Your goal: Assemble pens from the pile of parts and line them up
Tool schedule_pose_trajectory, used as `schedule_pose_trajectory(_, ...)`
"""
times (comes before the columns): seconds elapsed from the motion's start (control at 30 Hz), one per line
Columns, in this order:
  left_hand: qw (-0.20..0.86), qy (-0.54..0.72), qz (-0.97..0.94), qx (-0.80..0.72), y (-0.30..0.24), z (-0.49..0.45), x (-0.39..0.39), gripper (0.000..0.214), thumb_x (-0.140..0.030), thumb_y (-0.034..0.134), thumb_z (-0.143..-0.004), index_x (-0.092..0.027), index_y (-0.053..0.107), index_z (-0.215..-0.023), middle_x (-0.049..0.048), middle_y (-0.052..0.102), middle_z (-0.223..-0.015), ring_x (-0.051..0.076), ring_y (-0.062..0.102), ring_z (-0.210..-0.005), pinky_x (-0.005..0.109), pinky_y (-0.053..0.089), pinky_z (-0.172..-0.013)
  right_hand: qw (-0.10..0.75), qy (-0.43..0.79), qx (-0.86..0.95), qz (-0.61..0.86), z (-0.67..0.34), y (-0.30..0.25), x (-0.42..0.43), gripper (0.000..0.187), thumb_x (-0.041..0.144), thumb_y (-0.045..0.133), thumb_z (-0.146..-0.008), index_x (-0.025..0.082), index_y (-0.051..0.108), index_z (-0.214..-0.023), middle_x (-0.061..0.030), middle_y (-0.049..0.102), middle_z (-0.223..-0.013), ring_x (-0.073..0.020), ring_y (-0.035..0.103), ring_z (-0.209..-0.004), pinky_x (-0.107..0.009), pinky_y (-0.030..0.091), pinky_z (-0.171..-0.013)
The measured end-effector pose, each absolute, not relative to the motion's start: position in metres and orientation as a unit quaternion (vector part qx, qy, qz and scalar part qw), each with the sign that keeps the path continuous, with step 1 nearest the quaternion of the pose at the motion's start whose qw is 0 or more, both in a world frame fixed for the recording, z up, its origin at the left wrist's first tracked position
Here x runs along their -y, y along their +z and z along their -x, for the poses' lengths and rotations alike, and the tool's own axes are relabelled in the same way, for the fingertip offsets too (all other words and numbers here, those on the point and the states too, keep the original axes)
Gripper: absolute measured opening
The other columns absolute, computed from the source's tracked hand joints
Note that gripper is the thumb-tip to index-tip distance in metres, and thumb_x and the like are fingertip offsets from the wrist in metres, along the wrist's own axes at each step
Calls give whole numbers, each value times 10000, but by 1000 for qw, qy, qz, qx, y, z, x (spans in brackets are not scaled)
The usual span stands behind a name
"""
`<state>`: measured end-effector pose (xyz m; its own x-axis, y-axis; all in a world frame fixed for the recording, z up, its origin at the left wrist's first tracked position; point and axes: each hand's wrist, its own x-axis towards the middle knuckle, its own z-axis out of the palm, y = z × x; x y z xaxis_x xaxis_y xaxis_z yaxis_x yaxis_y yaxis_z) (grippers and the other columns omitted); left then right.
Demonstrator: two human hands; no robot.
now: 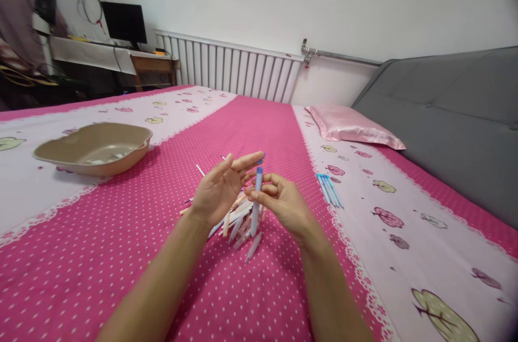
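My right hand (283,202) pinches a pale blue pen (256,204) and holds it nearly upright, its darker blue end uppermost. My left hand (220,188) is open, palm turned inward, with fingers stretched toward the pen's top. A small blue piece (261,158) shows at the left fingertips; whether they touch it I cannot tell. Below both hands lies a loose pile of pens (237,223) in white, pink, orange and pale blue, partly hidden by the hands. Off to the right, several blue-topped pens (331,191) lie side by side on the bed.
A beige plastic basin (93,164) with some pale items inside rests on the bed at left. The pink dotted bedspread (259,121) is under everything. A pink pillow (352,126) lies by the grey headboard (445,99). A radiator (234,67) and a desk with a monitor (124,22) stand behind.
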<state>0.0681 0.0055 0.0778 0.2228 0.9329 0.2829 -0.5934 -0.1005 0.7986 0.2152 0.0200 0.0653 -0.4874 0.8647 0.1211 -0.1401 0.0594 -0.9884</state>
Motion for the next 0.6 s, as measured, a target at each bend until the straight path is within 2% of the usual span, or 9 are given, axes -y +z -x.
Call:
schedule_pose_trajectory(0.23, 630, 577, -477, -207, 77, -70, -5, 486, -501, 386, -857, -170, 656, -1090, 85, 590, -1205, 278, 464, -1152, 398, 331, -972, 420, 606, 605, 300, -217, 68, -19, 253, 298, 690, -704, 191, 572, -900, -23, 688, -735, -197, 659, -732, -350, 503, -720)
schedule_pose_trajectory(0.6, 645, 571, -464, -209, 78, -71, -4, 519, -519, 375, -851, -155, 646, -1102, 107, 610, -1163, 289, 484, -1119, 409, 333, -947, 430, 611, 599, 288, -217, 67, -21, 288, 290, 696, -696, 186, 572, -935, -26, 693, -766, -190, 657, -739, -352, 500, -739)
